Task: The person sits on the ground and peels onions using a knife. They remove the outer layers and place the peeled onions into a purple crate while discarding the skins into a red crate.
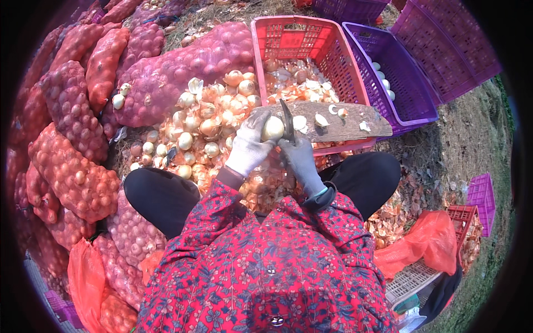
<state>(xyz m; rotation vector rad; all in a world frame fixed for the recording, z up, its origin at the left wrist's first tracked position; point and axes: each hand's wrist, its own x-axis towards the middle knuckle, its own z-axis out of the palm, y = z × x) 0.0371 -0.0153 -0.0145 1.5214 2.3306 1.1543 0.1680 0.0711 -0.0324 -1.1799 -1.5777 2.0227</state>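
Note:
A pale peeled onion sits in my gloved left hand, with the thumb beneath it. My gloved right hand grips a knife whose dark blade points away from me, right beside the onion. Both hands are over the near left end of a worn wooden board, which lies across a red plastic crate. Cut onion pieces rest on the board. Inside the crate are onion skins. Left of my hands lies a heap of onions mixed with loose skins.
Mesh sacks full of onions crowd the left side, and a long one lies behind the heap. A purple crate at the right holds several peeled onions. An orange mesh bag drapes over crates at lower right.

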